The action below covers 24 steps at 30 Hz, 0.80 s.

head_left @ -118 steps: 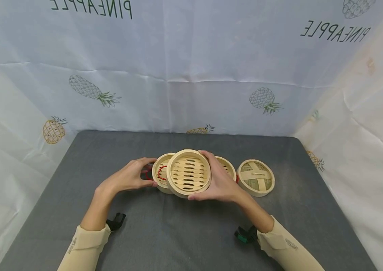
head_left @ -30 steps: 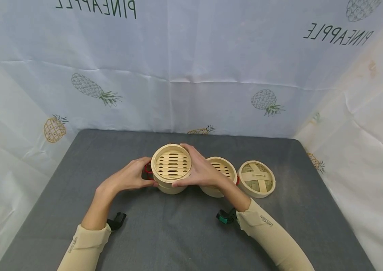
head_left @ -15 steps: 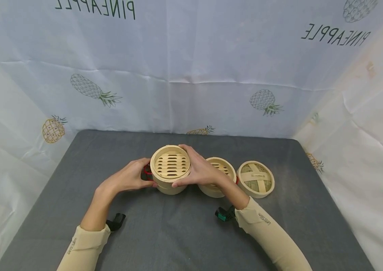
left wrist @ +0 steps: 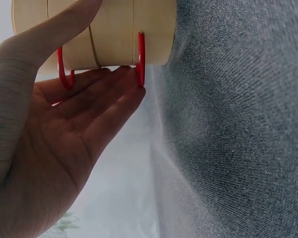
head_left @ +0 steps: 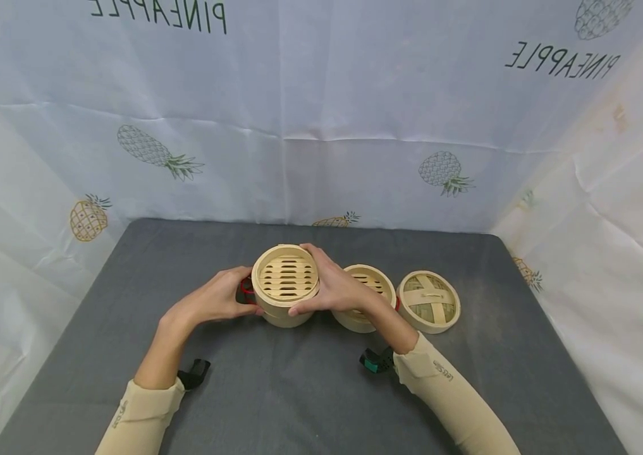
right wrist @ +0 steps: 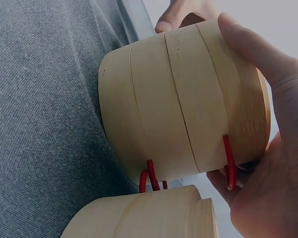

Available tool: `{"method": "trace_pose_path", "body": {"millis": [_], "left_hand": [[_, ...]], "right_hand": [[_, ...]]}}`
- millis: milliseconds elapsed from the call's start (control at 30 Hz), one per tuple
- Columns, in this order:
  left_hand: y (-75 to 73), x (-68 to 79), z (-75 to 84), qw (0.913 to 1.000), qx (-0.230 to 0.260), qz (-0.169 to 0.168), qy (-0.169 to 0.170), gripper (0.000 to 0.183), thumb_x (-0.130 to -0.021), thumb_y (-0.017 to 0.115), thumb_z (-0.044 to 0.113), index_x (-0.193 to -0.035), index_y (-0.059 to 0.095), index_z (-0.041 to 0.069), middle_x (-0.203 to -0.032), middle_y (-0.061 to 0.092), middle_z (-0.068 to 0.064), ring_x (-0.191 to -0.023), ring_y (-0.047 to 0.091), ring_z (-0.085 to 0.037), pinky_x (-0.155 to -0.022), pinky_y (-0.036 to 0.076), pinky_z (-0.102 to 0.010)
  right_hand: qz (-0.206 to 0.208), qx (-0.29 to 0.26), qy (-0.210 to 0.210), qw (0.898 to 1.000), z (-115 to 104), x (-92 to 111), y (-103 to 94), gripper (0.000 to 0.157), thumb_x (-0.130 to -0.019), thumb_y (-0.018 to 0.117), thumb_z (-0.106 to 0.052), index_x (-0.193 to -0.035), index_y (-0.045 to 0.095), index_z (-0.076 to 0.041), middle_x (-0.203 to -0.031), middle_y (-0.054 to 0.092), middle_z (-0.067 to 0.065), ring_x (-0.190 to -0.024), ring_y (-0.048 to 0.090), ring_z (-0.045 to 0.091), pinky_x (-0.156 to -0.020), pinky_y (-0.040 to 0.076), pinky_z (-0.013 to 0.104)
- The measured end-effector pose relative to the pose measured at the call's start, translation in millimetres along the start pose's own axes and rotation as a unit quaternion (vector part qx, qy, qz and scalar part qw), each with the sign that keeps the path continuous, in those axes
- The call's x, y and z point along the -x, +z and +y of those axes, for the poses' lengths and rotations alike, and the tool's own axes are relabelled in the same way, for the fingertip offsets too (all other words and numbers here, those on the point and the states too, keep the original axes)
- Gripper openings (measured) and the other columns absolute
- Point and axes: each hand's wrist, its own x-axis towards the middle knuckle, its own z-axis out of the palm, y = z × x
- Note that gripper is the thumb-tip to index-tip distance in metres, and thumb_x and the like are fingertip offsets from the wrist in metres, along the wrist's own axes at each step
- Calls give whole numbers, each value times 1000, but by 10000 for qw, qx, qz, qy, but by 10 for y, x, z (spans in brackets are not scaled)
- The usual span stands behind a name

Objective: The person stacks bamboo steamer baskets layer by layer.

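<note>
Two round bamboo steamer baskets stand stacked left of centre on the table. My right hand (head_left: 329, 287) grips the upper basket (head_left: 287, 278) by its side, thumb in front and fingers behind. Below it the lower basket (head_left: 286, 321) shows only its front wall in the head view. From the left, my left hand (head_left: 219, 297) holds the stack's side between thumb and fingers. Red loop handles (left wrist: 141, 59) stick out there, beside my left fingers. In the right wrist view the upper wall (right wrist: 238, 109) and lower wall (right wrist: 129, 109) meet along a seam, seemingly in contact.
A third slatted steamer basket (head_left: 349, 322) sits just right of the stack, partly behind my right wrist. Beside it lies a woven bamboo lid (head_left: 429, 300). All stand on a grey cloth-covered table (head_left: 275, 392); a pineapple-print curtain (head_left: 321, 170) hangs behind.
Over the earlier frames my right hand carried the upper basket left and set it onto the lower one. In the last second both hands have stayed nearly still.
</note>
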Motion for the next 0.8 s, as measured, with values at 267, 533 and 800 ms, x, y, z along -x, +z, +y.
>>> {"method": "trace_pose_path", "body": {"millis": [267,533,800], "left_hand": [[13,-3,-15,10000,11,-19,-3,68,-86,94,25,-140,64,-2,-119,75,-11,-104,72,-20,-90,63,-43],[13,-3,-5,10000,4,-28,-23,69,-86,94,24,-142,63,-2,-120,74,-11,-105,71,-20,-91,63,-43],[13,-7,-8,10000,-3,-15,24,70,-86,94,24,-142,63,-3,-121,75,-12,-106,72,-22,-92,63,-45]], "right_hand": [[-28,40,49,10000,-16,15,-5,138,-72,91,-72,-173,13,-17,-170,34,13,-155,44,31,-124,44,59],[-38,13,127,9999,-37,30,-8,139,-73,91,-70,-174,12,-17,-170,34,15,-156,44,33,-124,44,60],[11,-42,313,9995,-61,73,12,144,-74,92,-69,-176,5,-18,-180,21,15,-166,31,36,-129,38,63]]}}
